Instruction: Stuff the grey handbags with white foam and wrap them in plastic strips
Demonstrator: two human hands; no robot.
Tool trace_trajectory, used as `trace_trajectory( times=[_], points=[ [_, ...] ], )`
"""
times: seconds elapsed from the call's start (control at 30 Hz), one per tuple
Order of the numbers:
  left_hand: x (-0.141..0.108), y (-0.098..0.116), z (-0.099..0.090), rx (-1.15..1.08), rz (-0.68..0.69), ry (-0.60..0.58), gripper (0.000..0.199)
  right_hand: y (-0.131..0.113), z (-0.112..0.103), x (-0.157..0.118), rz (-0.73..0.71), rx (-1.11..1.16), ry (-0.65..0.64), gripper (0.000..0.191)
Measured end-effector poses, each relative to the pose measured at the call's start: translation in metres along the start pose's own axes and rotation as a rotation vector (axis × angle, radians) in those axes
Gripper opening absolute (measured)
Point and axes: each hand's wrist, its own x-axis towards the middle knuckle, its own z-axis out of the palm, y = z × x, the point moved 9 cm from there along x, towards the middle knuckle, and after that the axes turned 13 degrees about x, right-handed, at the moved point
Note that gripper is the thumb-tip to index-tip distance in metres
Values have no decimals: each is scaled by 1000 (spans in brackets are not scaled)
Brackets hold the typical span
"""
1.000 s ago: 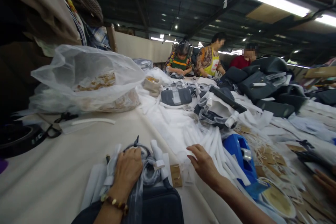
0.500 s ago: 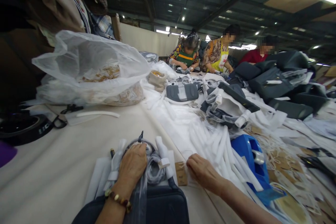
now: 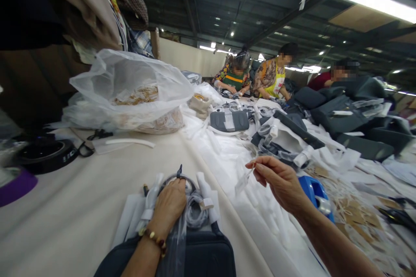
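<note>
A dark navy handbag (image 3: pixel 208 255) lies at the bottom of the view, with a strip of clear film over its middle. White foam wraps (image 3: pixel 204 188) and a coiled grey strap (image 3: pixel 196 211) lie at its top. My left hand (image 3: pixel 171 199) is closed over the bag's wrapped handle (image 3: pixel 169 178), its fingertips partly hidden. To the right, raised above the white material, my right hand (image 3: pixel 276 177) pinches a small translucent piece (image 3: pixel 242 184) that hangs from thumb and forefinger. Motion blur hides whether it is a tag or a little bag.
A large clear plastic bag (image 3: pixel 136 91) stands at the left behind a black roll (image 3: pixel 48 156) and a purple ring (image 3: pixel 19 186). Wrapped bags (image 3: pixel 229 121), a blue tape dispenser (image 3: pixel 313 194) and brown tags (image 3: pixel 360 216) spread over the right side. Several co-workers (image 3: pixel 237 75) work across the table.
My right hand has lifted away from the handbag, up and to the right, with the translucent piece. The brown tag beside the bag no longer shows there. My left hand stays on the handle.
</note>
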Motion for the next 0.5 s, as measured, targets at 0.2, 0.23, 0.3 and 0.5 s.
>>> trace_trajectory(
  times=[0.2,0.23,0.3,0.5],
  points=[
    [-1,-2,-2,-10,-30,28,41,22,23,24,79,7,-16,26],
    [-2,-2,-3,-12,-39,38,44,25,28,29,61,-24,-12,26],
    [-3,-3,-5,-20,-57,55,49,29,39,42,4,-81,0,25],
    [-5,-7,-7,-88,-136,92,47,74,100,66,-9,-182,-177,12]
  ],
)
